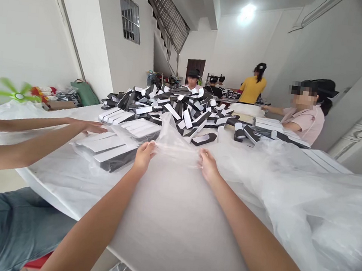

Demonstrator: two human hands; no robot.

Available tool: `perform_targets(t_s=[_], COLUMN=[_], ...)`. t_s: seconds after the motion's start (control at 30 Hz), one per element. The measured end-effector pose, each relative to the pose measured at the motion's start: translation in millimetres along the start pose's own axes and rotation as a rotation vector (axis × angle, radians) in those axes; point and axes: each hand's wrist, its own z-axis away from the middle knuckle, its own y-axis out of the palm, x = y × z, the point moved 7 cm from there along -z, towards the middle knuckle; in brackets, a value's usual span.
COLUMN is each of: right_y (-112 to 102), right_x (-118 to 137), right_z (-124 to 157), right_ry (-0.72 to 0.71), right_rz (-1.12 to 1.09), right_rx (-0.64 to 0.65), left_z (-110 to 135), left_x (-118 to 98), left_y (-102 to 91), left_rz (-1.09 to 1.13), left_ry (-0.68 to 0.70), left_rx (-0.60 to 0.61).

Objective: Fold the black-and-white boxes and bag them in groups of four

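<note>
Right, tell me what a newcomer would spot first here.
The heap of long black-and-white boxes draws the eye first, piled in the middle of the white-covered table. In the foreground, the left hand and right hand pinch a clear plastic sheet that spreads off to the right. Beyond the heap, a co-worker in a yellow top stands near the far wall.

Green fan by wall; barred window, staircase behind; co-worker in pink shirt at right.
</note>
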Motion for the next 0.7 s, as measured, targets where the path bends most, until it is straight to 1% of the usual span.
perform_targets(t_s=[0.07, 0.13, 0.2, 0.23, 0.27, 0.33, 0.37, 0.4, 0.43, 0.47, 0.53, 0.6, 0.63, 0.7], right_y=[10, 20, 26, 26, 25, 24, 22, 19, 15, 10, 0, -6, -8, -11], right_x=[5, 13, 22, 26, 29, 31, 31, 31, 32, 33, 34, 36, 37, 39], right_z=[7, 12, 12, 10, 7, 3, 1, 0, 0, 0, 1, 3, 3, 2], right_ry=[0.004, -0.044, -0.102, -0.114, -0.107, -0.062, -0.039, -0.017, 0.002, 0.015, 0.036, 0.044, 0.032, -0.003], right_rz=[0.066, 0.181, 0.268, 0.278, 0.259, 0.203, 0.180, 0.163, 0.154, 0.153, 0.163, 0.238, 0.306, 0.440], right_rx=[0.131, 0.237, 0.249, 0.227, 0.197, 0.185, 0.185, 0.180, 0.171, 0.157, 0.138, 0.173, 0.194, 0.207], left_z=[-3, -4, -4, -2, 0, 8, 13, 17, 17, 15, 7, 0, -3, -6], left_x=[-4, -9, -15, -21, -27, -39, -41, -40, -38, -34, -27, -20, -18, -15], left_y=[-7.4, -13.8, -16.8, -15.0, -10.4, 6.2, 15.1, 21.8, 24.4, 23.8, 17.2, 9.6, 7.2, 5.4], left_rz=[0.051, 0.070, 0.064, 0.023, -0.058, -0.327, -0.477, -0.592, -0.634, -0.614, -0.470, -0.325, -0.278, -0.202], left_ry=[0.024, 0.030, 0.021, 0.040, 0.086, 0.230, 0.300, 0.343, 0.338, 0.300, 0.191, 0.102, 0.071, 0.006], left_rx=[-0.074, -0.118, -0.114, -0.070, 0.006, 0.216, 0.313, 0.377, 0.393, 0.367, 0.255, 0.155, 0.131, 0.137])
